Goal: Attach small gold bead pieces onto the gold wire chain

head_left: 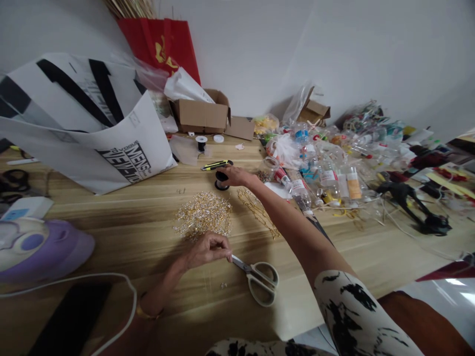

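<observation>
My right hand [237,175] reaches across the table, its fingers closed on a small black spool [221,185]. Just behind it lies a yellow and black utility knife [217,165]. Nearer to me, my left hand [208,248] is closed in a pinch; whatever is between its fingertips is too small to make out. Scissors with pale handles [262,282] lie with their tips by those fingertips. A heap of gold chain with clear beads [204,215] sits between the hands. More gold chain [259,212] is laid out in strands under my right forearm.
A white shopping bag [137,158] stands at the left, above a purple and white appliance [48,249]. Another spool [201,143] and a cardboard box [203,114] are at the back. Plastic bottles [328,183] and bags crowd the right. A white cable [129,287] curves at lower left.
</observation>
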Demonstrator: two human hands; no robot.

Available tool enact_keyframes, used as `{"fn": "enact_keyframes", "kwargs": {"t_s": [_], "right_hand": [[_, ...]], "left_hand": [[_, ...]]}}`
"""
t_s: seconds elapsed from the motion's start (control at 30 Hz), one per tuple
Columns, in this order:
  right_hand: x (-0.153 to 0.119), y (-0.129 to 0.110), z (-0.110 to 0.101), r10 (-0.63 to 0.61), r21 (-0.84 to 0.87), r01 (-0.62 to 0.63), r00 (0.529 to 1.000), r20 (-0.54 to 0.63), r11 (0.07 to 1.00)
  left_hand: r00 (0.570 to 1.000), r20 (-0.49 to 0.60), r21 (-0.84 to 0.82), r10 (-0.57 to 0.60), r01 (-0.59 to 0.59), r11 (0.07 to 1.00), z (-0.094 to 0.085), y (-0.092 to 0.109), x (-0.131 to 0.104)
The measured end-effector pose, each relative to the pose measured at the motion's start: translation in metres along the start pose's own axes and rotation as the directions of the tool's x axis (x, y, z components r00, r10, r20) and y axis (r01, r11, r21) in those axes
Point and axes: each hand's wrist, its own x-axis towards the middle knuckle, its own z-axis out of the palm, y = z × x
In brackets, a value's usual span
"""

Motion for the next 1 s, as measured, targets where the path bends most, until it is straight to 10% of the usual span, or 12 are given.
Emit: {"fn": "enact_keyframes", "kwargs": {"t_s": [1.0], "right_hand": [[-0.019, -0.022, 0.006, 0.099, -0.071, -0.115, 0.974, -0.205, 0.991]], "left_hand": [[0.983, 0.176, -0.03, -0.051, 0.058, 0.998, -0.008, 0.003, 0.0]]}}
